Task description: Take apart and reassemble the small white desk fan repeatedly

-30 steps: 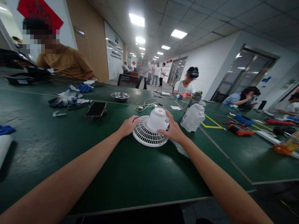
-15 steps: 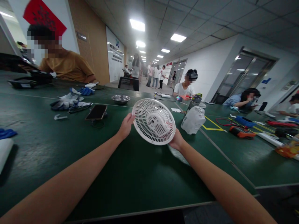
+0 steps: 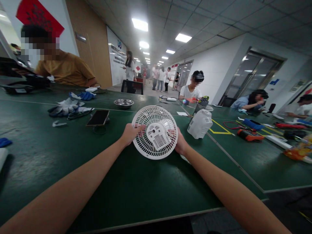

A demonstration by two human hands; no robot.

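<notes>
A round white fan grille (image 3: 159, 143) with a central housing and a short shaft is held up over the green table (image 3: 117, 201). My left hand (image 3: 130, 134) grips its left rim, with a finger or thumb reaching across the front slats. On the opposite side my right hand (image 3: 180, 142) holds the right edge, its fingers partly hidden behind the grille. A translucent white plastic housing (image 3: 200, 124) stands on the table to the right of the grille. Behind and left of the grille lies a shallow metal bowl (image 3: 123, 103).
A phone (image 3: 98, 117) on a stand and blue-white gloves (image 3: 65, 108) lie to the left. At the right are an orange meter (image 3: 250, 135), a blue case (image 3: 254, 124) and a white bar. Several people sit around the table.
The grille has moved slightly left and down and turned more face-on. My left hand has shifted further onto its front, a digit now over the slats.
</notes>
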